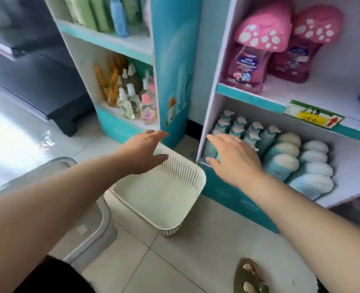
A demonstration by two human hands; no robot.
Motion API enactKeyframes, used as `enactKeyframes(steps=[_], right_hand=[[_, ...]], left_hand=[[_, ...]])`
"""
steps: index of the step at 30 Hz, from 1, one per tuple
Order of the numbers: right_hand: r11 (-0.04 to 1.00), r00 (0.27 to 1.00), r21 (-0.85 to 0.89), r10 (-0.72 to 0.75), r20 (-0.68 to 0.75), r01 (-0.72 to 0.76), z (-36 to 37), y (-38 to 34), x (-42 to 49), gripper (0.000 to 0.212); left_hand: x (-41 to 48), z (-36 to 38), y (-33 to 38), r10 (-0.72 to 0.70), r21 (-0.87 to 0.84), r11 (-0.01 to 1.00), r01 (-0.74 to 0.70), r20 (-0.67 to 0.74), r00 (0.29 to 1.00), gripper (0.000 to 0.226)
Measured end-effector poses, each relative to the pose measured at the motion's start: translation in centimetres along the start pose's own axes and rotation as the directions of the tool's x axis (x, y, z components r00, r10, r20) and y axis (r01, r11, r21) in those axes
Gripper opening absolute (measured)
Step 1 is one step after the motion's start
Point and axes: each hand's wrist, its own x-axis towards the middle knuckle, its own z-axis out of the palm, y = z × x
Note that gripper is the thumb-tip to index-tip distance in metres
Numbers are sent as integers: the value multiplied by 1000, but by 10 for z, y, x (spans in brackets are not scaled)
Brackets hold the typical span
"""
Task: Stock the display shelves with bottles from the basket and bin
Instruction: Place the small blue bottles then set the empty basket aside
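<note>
Both your grips released: left grip [145, 153] spread above white slotted plastic basket [181, 208], right grip [234, 159] at front of teal pump bottles [255, 132] packed on lower white shelf [352, 182]. Risk: your right wrist sweeps sideways, tight row topples domino-style.

The basket [192, 176] is cream, shelves [248, 98] white edged teal, pump bottles [268, 137] pale blue, mushroom caps [263, 28] pink with white spots.

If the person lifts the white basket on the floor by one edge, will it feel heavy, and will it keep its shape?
Probably light: the white basket looks empty, only its bare bottom showing. Its thin slotted walls may flex a little when gripped at one edge. On the glossy floor tiles it would likely slide easily if pushed.
</note>
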Motion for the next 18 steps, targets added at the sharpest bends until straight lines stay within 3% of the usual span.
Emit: enactKeyframes(steps=[5, 10, 13, 18], right_hand=[[971, 971, 8, -240, -17, 240, 20, -116, 27, 63], [910, 911, 42, -412, -21, 413, 46, -217, 47, 62], [875, 875, 68, -483, 37, 480, 72, -266, 52, 62], [831, 819, 149, -554, 147, 536, 131, -332, 49, 64]], left_hand=[[-72, -36, -116, -141, 36, 989, 145, -87, 986, 61], [-144, -35, -212, -315, -47, 949, 311, -142, 938, 62], [-191, -19, -271, -455, -150, 889, 433, -177, 873, 64], [-266, 41, -360, -711, -249, 698, 671, -128, 692, 68]])
